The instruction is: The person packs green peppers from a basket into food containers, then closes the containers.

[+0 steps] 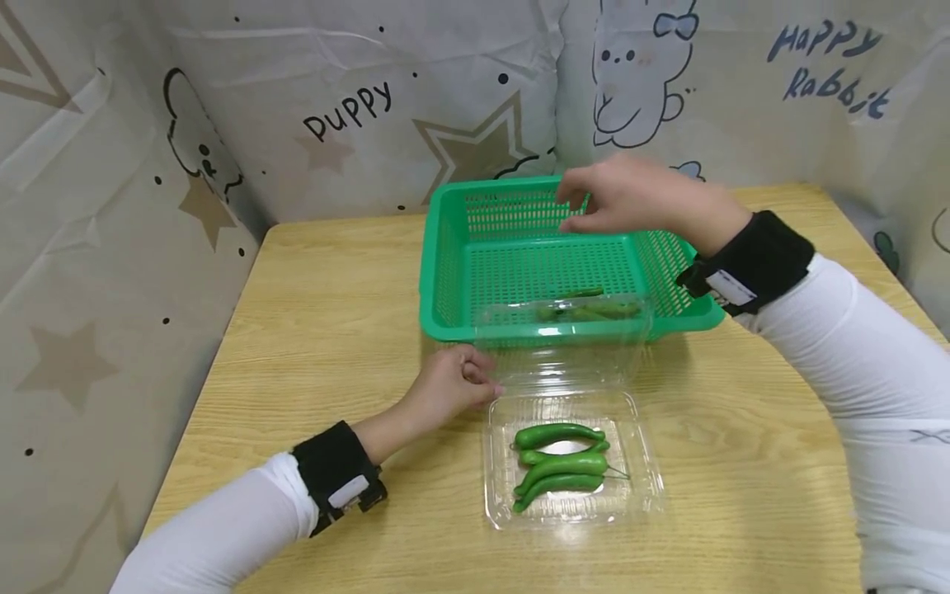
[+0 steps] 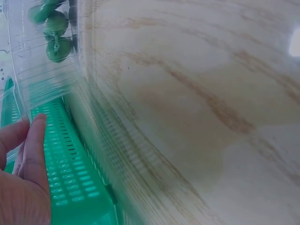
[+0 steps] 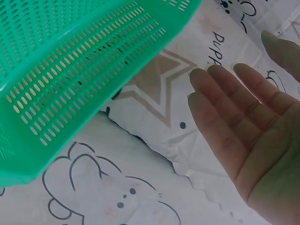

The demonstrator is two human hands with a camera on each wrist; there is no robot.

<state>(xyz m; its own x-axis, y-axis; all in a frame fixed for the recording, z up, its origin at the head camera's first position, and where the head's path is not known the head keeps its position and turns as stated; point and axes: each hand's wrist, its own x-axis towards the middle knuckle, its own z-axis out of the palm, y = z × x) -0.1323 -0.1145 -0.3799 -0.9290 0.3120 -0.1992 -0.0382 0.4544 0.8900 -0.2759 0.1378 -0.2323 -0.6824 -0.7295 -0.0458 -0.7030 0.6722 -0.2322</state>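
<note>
Four green peppers (image 1: 562, 468) lie side by side in the base of my clear plastic container (image 1: 647, 445), set lid-up on the wooden table (image 1: 334, 297) before me. My left hand (image 1: 449, 384) pinches the container's left edge near the fold, between thumb and fingertips; my right hand (image 1: 631, 198) hangs above the green basket (image 1: 542, 264), fingers extended, thumb apart, holding nothing. The peppers look light, firm and smooth-skinned, likely to roll or slip if pinched at a tapering tip; the thicker middle seems the safer hold, and the thin stem pointing right could snap. The container looks light too, thin and springy, apt to skid or buckle under a push, so a steadying pinch at its edge suits it. Its clear lid (image 1: 560, 363) rises from the fold, overlapping the basket's near rim from where I look; whether the two touch, I cannot tell. More green peppers (image 1: 586, 292) lie inside the basket by its near wall, partly seen through the lid. That raised lid bars a low, straight path between the two groups; a reach over it looks freer. Beyond, a printed cloth (image 1: 260, 82) with stars and cartoon animals backs the table.
</note>
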